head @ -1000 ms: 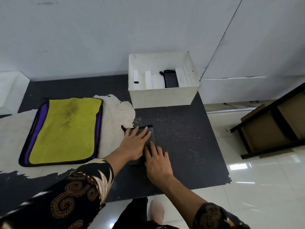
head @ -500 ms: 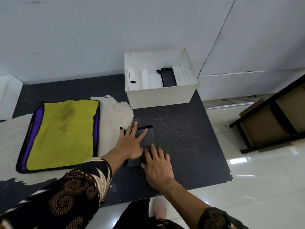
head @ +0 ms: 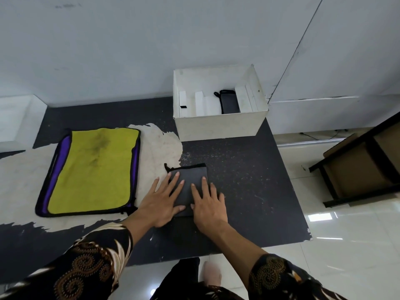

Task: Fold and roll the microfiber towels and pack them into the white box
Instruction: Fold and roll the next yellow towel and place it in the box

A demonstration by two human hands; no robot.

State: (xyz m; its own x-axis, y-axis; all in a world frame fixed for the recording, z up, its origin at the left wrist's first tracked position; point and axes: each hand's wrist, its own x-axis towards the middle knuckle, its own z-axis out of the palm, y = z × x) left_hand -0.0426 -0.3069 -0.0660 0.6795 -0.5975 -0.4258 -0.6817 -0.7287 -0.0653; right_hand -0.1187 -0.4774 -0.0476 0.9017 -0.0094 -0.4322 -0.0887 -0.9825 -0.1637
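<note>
Both hands flat on the grey towel (head: pixel 191 180).
Left hand (head: pixel 161 201) and right hand (head: pixel 208 205) press with fingers spread; white box (head: pixel 218 126) at 12 o'clock, well apart.

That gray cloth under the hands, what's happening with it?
A person is pressing a folded gray towel flat on the dark mat, with the left hand and right hand both spread open on it. It is not rolled yet. A yellow towel lies open to the left, on top of a purple one. Behind sits the white box, with one dark rolled towel already inside.
</note>
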